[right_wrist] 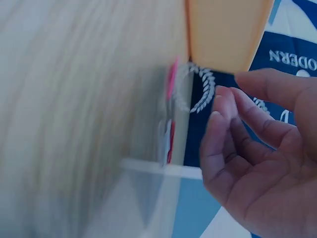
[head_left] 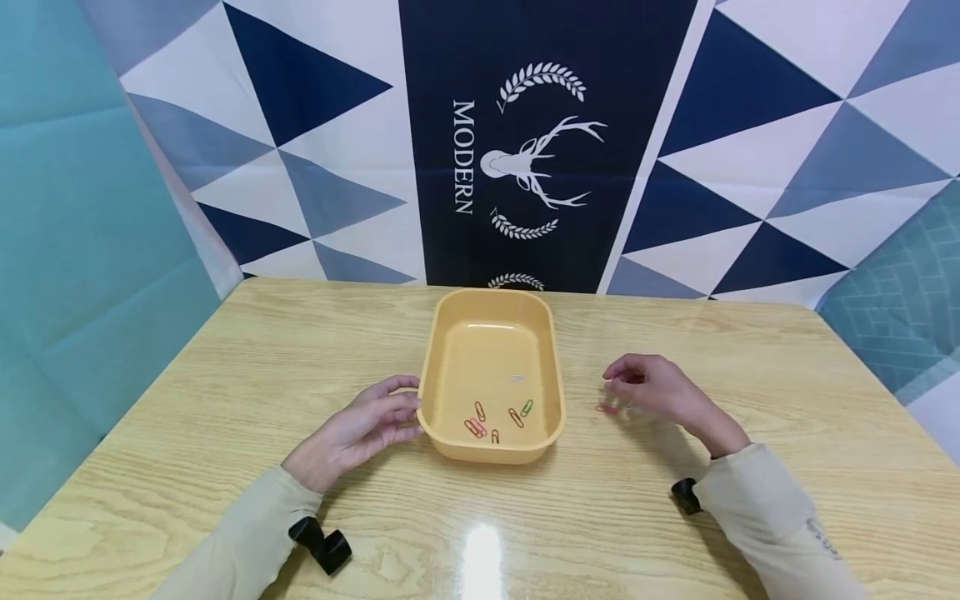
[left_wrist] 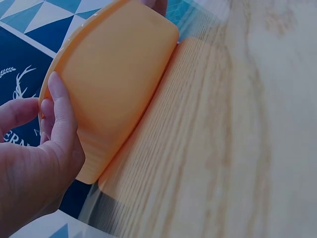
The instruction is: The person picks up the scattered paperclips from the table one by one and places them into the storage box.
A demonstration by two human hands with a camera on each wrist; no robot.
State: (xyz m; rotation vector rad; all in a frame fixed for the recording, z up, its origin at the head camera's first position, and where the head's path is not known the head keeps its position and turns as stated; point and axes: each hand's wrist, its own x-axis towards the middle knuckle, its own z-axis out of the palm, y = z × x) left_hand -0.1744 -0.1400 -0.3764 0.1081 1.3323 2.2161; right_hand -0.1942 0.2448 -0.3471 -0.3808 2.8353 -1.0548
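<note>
My left hand (head_left: 367,425) is at the left side of a yellow-orange plastic tray (head_left: 498,452). Its fingertips touch the rim, and in the left wrist view the thumb lies against the outer wall (left_wrist: 116,74). Inside the tray lie several paper clips, among them a green clip (head_left: 527,407), a red clip (head_left: 516,417) and a white clip (head_left: 517,378). Right of the tray, my right hand (head_left: 656,387) hovers with bent fingers over the table. A gap shows between its thumb and fingertips. Close below are a pinkish-red paper clip (head_left: 607,409) and other clips, blurred in the right wrist view.
The wooden table (head_left: 480,500) carries the tray near its far edge. Behind it hangs a patterned cloth (head_left: 525,167) with triangles and a deer head. Teal cloth (head_left: 82,250) covers the left side. Each wrist wears a black strap (head_left: 321,542).
</note>
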